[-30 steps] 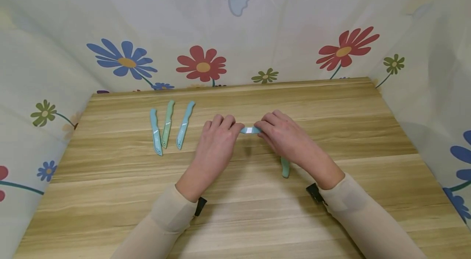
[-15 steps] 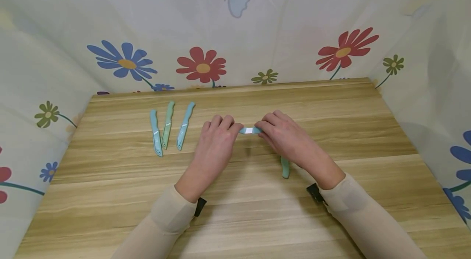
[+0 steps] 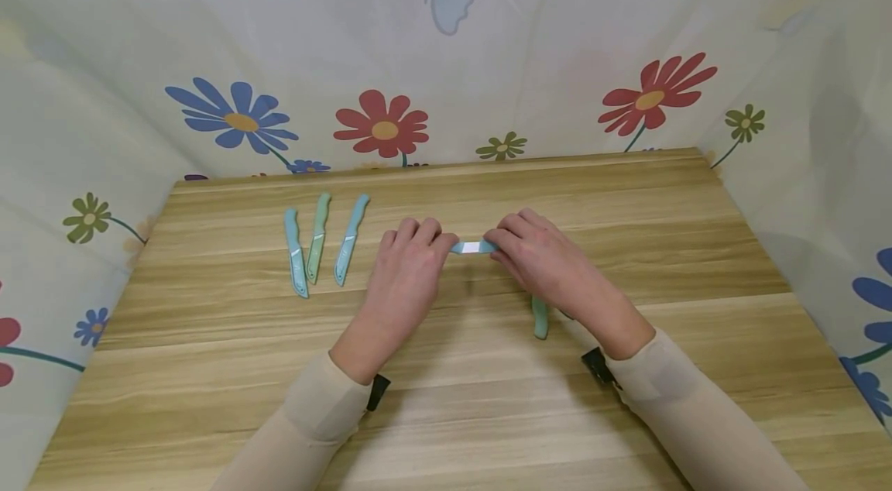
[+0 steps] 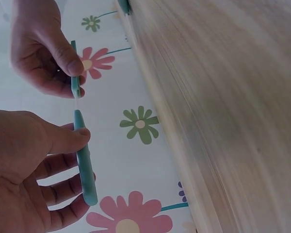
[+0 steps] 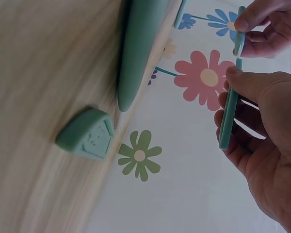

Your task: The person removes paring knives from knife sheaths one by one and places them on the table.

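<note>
My left hand pinches the handle of a small light-blue paring knife between thumb and fingers. My right hand grips the matching blade sheath. Knife and sheath lie in one line above the table, and a short strip of bare shiny blade shows between the hands. Below the right hand lies a green knife handle, its upper end hidden by that hand. Close to it in the right wrist view rests a green sheath-like piece with raised marks.
Three sheathed knives lie at the back left of the wooden table: a blue one, a green one and another blue one. A flower-print cloth stands around the back and sides.
The strip of bare blade between the hands has grown slightly wider, as my left hand has shifted a little to the left. The knives on the table have not moved.
</note>
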The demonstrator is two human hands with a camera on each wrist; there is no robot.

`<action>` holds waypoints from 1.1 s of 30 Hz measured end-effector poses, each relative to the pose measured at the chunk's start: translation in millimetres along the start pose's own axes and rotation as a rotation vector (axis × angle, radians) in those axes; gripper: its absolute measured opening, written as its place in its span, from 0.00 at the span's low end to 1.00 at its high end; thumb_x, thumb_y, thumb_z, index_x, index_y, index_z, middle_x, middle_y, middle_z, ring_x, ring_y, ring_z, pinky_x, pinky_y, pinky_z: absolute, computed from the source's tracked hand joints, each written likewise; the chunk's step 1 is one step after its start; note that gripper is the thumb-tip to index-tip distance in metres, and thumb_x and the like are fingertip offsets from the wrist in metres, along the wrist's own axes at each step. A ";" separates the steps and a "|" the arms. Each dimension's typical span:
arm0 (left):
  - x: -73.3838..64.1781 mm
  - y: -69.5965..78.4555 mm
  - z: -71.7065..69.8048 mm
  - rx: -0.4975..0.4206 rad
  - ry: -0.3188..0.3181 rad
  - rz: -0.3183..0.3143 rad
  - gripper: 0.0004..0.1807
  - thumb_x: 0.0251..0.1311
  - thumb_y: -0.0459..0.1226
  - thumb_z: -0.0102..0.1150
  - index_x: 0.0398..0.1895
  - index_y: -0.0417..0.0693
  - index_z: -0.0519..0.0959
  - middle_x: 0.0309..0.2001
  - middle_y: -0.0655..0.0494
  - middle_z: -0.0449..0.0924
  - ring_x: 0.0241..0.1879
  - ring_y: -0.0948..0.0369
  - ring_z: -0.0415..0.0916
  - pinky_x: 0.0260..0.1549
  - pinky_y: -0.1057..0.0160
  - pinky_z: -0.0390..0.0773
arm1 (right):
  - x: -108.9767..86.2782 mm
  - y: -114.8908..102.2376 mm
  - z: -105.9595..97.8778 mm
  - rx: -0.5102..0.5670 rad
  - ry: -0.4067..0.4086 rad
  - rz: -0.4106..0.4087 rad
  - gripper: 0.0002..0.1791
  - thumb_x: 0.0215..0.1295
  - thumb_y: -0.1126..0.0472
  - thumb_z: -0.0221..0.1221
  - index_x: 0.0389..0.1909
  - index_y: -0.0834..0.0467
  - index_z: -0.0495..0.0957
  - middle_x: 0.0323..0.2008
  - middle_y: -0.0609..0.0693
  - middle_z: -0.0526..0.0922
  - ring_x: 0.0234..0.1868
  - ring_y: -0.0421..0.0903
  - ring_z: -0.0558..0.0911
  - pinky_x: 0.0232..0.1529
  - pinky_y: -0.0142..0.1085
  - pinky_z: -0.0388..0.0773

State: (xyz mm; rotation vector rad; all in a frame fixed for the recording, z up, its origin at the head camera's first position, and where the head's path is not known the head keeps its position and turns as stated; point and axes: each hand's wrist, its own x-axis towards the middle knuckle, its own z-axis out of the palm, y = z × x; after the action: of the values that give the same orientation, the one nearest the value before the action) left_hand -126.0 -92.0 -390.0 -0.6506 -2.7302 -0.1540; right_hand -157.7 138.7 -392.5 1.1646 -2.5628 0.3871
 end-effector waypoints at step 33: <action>-0.5 -5.9 -1.4 -0.007 0.025 -0.012 0.12 0.69 0.32 0.69 0.53 0.49 0.88 0.45 0.52 0.80 0.44 0.51 0.71 0.40 0.53 0.75 | -0.8 3.4 -1.3 0.020 0.003 0.010 0.13 0.70 0.62 0.71 0.52 0.63 0.86 0.45 0.54 0.84 0.45 0.53 0.79 0.48 0.42 0.79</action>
State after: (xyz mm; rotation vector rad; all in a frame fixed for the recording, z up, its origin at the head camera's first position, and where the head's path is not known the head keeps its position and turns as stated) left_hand -127.8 -97.8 -389.1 -0.6302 -2.7115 -0.1741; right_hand -159.7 141.9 -392.0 1.1569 -2.5690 0.4170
